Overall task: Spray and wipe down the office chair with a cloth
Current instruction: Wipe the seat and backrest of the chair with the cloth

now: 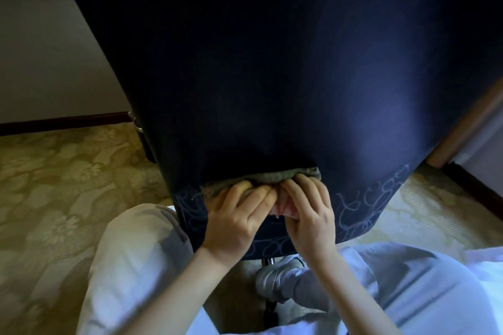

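The office chair's dark blue fabric back fills most of the view, with a pale looped pattern along its lower edge. A grey-green cloth with a pink part lies bunched against the lower back. My left hand and my right hand are side by side on the cloth, fingers bent over it and pressing it to the fabric. No spray bottle is in view.
I crouch close behind the chair, with my knees in light trousers on either side and a grey shoe beneath. Patterned yellow-green carpet surrounds the chair. A dark skirting board and pale wall stand at the left, wooden trim at the right.
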`<state>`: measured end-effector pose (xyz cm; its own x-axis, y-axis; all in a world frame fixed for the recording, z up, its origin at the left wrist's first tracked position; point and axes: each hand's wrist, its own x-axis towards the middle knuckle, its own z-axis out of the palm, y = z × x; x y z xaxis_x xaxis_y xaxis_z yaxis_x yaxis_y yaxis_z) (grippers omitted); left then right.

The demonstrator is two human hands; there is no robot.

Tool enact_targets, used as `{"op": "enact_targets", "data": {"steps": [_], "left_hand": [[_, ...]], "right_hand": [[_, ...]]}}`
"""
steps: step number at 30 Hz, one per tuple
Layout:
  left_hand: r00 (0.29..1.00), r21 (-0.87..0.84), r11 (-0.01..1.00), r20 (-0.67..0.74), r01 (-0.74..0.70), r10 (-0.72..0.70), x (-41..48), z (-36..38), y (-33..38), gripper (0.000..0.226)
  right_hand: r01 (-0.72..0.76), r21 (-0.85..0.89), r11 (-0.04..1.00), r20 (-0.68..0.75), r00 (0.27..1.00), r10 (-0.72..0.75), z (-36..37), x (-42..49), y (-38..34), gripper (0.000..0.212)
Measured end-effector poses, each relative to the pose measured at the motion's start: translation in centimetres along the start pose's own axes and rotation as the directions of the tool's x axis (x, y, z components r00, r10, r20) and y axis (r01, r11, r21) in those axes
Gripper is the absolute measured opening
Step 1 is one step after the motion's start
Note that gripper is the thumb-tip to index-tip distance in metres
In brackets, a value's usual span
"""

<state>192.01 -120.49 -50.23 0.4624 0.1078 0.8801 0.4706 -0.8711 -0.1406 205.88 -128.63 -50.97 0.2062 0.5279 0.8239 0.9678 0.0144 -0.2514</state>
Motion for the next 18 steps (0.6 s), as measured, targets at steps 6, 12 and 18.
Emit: {"op": "enact_targets", "data": {"steps": [6, 12, 18], "left_hand": [[0.992, -0.021, 0.999, 0.126, -0.030, 0.033, -5.0, 2.7, 1.4, 0.022], [0.957, -0.078, 0.996, 0.288, 0.046, -0.021, -6.8, 2.9, 2.0, 0.028], [0.984, -0.072, 0.987, 0.115, 0.144, -0.136, -1.7, -1.2, 0.0, 0.026]], "right_hand": [[-0.121, 0.035, 0.992, 0.123, 0.986, 0.116, 2.4, -5.6, 2.0, 0.044], [-0.186, 0.012, 0.983, 0.261, 0.949, 0.176, 2.9, -7.9, 2.1, 0.057], [-0.033, 0.083, 0.996, 0.036, 0.999, 0.030, -0.3, -0.4, -1.7, 0.037]]}}
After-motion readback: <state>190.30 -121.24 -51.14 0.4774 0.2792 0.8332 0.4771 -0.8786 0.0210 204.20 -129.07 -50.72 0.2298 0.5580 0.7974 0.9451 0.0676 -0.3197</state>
